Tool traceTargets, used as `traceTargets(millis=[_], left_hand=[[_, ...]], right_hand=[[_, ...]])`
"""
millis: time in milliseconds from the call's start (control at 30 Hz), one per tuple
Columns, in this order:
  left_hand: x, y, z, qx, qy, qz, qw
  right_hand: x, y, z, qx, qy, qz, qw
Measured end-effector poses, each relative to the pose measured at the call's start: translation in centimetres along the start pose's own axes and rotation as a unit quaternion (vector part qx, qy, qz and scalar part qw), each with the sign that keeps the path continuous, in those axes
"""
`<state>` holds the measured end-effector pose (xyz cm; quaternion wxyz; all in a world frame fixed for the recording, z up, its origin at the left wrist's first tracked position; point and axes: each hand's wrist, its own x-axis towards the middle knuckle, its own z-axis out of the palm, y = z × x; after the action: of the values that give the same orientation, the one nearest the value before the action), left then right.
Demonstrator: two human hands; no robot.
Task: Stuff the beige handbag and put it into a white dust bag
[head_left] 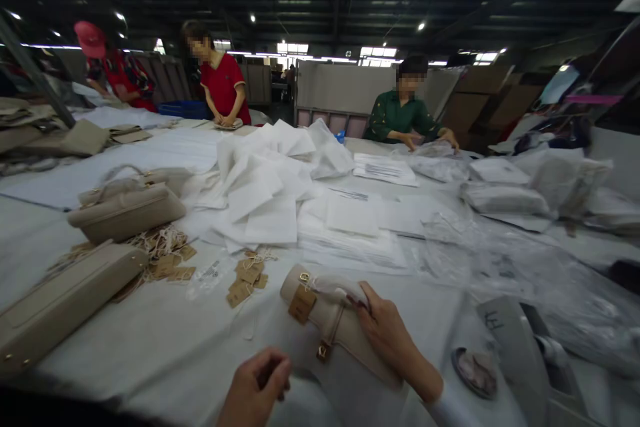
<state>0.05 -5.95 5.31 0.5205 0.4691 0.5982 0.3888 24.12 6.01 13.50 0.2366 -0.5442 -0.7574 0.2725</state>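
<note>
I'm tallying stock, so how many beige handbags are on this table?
3. One handbag under the right hand, near edge; one at the far left edge; one behind it, handle up. Others may be hidden.

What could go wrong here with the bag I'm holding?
The brown tag hanging at the beige bag could snag or tear as your right hand presses the bag. Your left hand is off the bag, so it could slide on the table cloth.
</note>
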Motion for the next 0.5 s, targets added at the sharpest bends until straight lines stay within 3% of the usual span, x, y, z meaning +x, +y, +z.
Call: traceTargets(millis=[100,200,300,367,433,500], left_hand=[[2.6,3.6,-0.7,0.011,0.147,0.072,0.986],[5.4,5.8,0.5,0.116,0.201,0.131,0.964],[7.0,6.3,1.9,0.176,0.162,0.164,0.957],[7.2,6.4,1.7,0.186,0.115,0.177,0.960],[6.7,6.7,0.1,0.195,0.057,0.199,0.959],[5.9,7.6,-2.8,0.250,0.038,0.251,0.934]], right_hand=[[0.2,-0.2,-0.4,0.004,0.002,-0.007,1.000],[0.2,0.0,-0.4,0.006,-0.001,-0.011,1.000],[0.1,0.2,-0.3,0.017,0.004,-0.015,1.000],[-0.2,0.2,-0.3,0.033,0.020,-0.029,0.999],[-0.9,0.3,-0.2,0.051,0.033,-0.064,0.996],[-1.9,0.5,0.3,0.061,0.031,-0.126,0.990]])
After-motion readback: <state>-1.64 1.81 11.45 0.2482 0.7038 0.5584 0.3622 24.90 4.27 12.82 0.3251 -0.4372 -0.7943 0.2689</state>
